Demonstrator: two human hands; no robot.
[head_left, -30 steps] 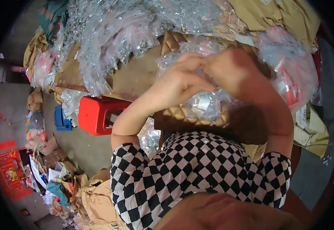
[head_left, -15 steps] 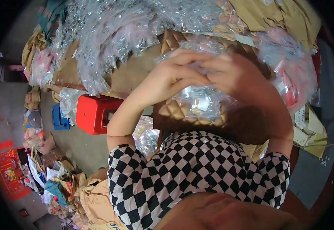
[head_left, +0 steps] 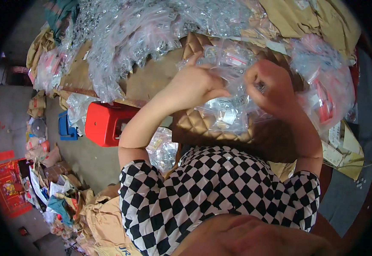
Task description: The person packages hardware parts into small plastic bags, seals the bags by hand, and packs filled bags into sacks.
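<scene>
My left hand is over the padded brown surface, its thumb stretched to the right and its other fingers curled at the edge of a clear plastic bag. To its right, my right hand is curled closed, with small dark, shiny pieces showing in the hollow of the fingers. What these pieces are is too small to make out. Below and between both hands lie filled clear zip bags with small metal parts and a white slip inside.
A large heap of clear bags covers the table's far side. More bags with pink edges are at the right, by brown wrapping. A red stool stands on the left, near a blue object and piled scraps.
My hands, which met over the bags, have drawn apart. The right hand has moved right and curled closed around small pieces; the left has shifted slightly, thumb outstretched.
</scene>
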